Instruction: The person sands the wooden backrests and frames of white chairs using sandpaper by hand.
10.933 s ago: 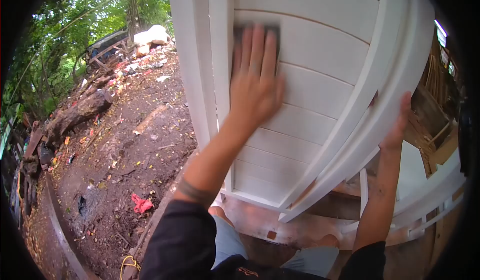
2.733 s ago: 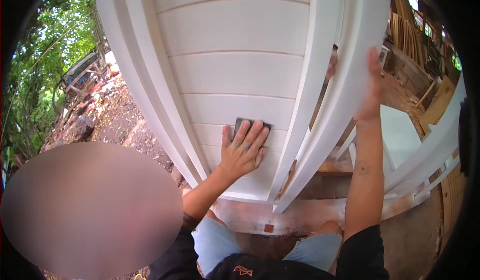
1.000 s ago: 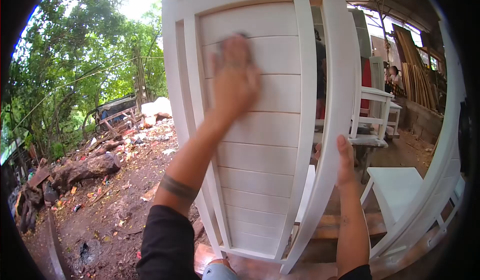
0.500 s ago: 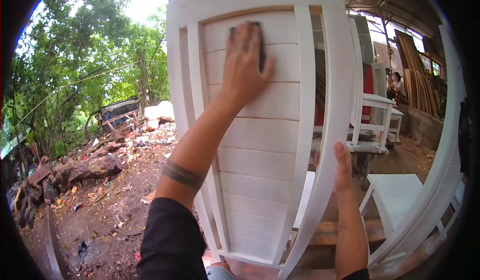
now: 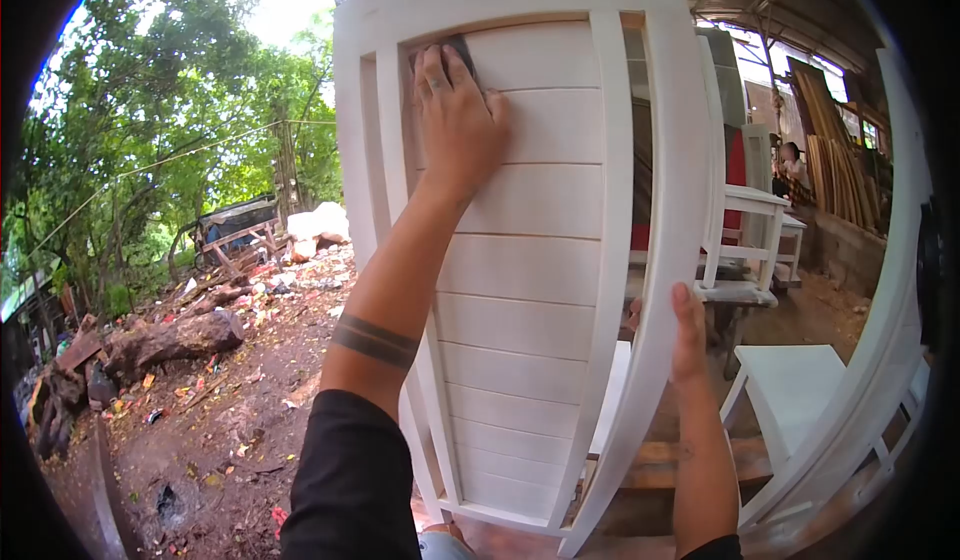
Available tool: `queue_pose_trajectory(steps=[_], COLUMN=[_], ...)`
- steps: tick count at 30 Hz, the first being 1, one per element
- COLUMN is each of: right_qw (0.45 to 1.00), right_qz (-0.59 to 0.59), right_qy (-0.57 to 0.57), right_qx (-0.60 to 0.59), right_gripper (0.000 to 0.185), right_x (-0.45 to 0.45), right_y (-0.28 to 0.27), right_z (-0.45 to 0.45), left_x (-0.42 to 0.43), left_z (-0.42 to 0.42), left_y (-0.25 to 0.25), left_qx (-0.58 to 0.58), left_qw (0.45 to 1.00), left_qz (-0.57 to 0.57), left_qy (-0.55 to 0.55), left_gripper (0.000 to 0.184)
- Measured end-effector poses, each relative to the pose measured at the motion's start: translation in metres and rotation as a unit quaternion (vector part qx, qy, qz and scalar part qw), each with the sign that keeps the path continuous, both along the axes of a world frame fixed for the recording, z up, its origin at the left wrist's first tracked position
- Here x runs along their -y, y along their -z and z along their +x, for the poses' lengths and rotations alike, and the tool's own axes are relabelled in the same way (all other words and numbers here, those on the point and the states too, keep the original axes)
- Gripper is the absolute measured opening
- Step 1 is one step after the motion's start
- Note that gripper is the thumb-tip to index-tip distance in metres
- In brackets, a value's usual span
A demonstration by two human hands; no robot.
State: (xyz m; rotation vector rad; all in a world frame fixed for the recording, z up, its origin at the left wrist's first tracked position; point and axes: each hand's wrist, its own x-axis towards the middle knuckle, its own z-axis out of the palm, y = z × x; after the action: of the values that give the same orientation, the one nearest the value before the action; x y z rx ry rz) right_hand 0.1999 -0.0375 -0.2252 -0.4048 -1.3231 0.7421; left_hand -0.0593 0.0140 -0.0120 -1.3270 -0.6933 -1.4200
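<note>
- Landmark: I take the white slatted panel (image 5: 525,260) as reference. It stands nearly upright in the centre of my view, its foot slightly right of its top left corner.
- Left hand (image 5: 458,130): I have it at the panel's upper left corner, fingers bent over a dark pad (image 5: 462,50). The grip is together on the pad, which lies against the top slats; I cannot tell how the thumb bears on it.
- Right hand (image 5: 688,335): I have it clamped around the panel's right post (image 5: 670,190), below mid-height. The thumb lies along the outer edge; fingertips show through the slot on the inner side.
- Right of the panel: I see a white seat (image 5: 795,385) low down, near the right forearm, and a curved white frame (image 5: 860,400) beyond it.
- Behind the panel, to its right: I see a white chair (image 5: 755,200), a seated person (image 5: 794,170) and leaning wood strips (image 5: 840,190).
- Left of the panel: I see a log (image 5: 170,340) on littered soil (image 5: 250,430), with trees (image 5: 150,150) behind.
</note>
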Motion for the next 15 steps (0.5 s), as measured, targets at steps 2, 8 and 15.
queue_pose_trajectory(steps=[2,8,15], right_qw=[1.000,1.000,1.000], right_qz=[0.009,-0.001,-0.008], right_qy=[-0.010,-0.013,0.018], right_qx=[0.005,-0.001,-0.010], right_gripper=[0.053,0.055,0.060], right_x=[-0.004,-0.004,0.002], right_y=[-0.001,-0.001,-0.003], right_z=[0.002,0.002,-0.004], left_x=[-0.003,-0.006,-0.004], left_z=[0.000,0.029,0.043], left_y=[0.001,-0.001,0.004], left_qx=[-0.072,0.037,-0.107], left_qw=[0.997,0.999,0.990], left_qz=[0.008,0.016,0.088], left_qy=[0.006,0.021,0.038], left_gripper=[0.056,0.054,0.041])
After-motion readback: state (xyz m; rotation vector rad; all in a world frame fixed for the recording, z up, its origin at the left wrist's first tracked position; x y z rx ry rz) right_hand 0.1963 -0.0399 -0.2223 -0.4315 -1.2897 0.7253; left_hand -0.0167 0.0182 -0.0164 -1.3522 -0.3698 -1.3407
